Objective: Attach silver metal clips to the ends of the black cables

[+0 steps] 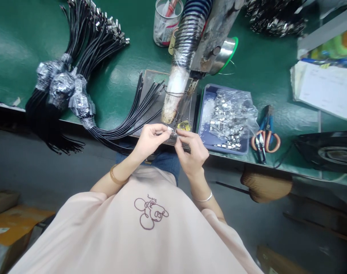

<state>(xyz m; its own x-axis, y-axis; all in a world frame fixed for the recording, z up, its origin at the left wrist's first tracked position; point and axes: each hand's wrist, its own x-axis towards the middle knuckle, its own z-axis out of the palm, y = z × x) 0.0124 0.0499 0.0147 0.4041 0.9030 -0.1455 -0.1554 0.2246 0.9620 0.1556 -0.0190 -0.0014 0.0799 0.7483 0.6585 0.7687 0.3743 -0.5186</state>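
Observation:
My left hand is closed in a pinch on a small shiny metal connector at the table's front edge. Close beside it, my right hand is closed too, its fingertips nearly meeting the connector; what they grip is too small to make out. Just beyond both hands hang the mouth of a ribbed duct and a thin metal soldering fixture. Black cables fan out to the left, their ends lying on a dark board. A yellow pad is behind my fingertips.
A blue tray with metal connectors in a plastic bag stands right, beside pliers. Wrapped cable bundles lie left. At the back are a can and a solder spool. A black device sits far right.

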